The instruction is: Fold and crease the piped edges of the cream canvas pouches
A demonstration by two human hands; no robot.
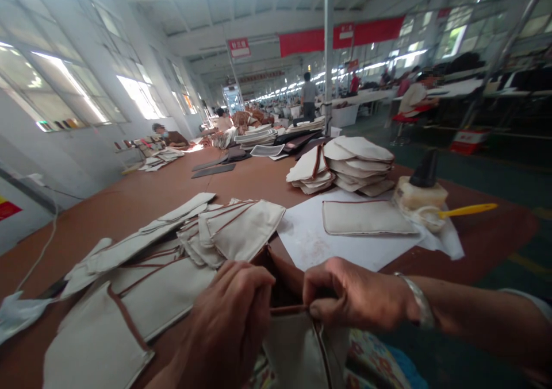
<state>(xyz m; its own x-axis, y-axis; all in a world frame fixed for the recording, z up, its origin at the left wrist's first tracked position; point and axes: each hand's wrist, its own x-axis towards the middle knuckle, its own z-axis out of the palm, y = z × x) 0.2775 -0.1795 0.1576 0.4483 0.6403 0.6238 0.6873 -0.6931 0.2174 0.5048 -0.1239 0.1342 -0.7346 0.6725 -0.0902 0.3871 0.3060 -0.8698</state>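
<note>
"Where was the pouch (293,343), and how did it handle?"

"Low at six o'clock in my view. It seemed light and soft, likely to crease, so I judged the brown rim (287,309) the best hold. My right hand (360,294) pinched that rim at its corner; my left hand (235,305) was curled closed on the other end, its thumb hidden."

"And around you?"

"A brown table (150,191) spread at nine o'clock, cream pieces (164,294) lay at eight, white paper (302,245) at five. The long workroom had windows (64,81) at ten."
</note>
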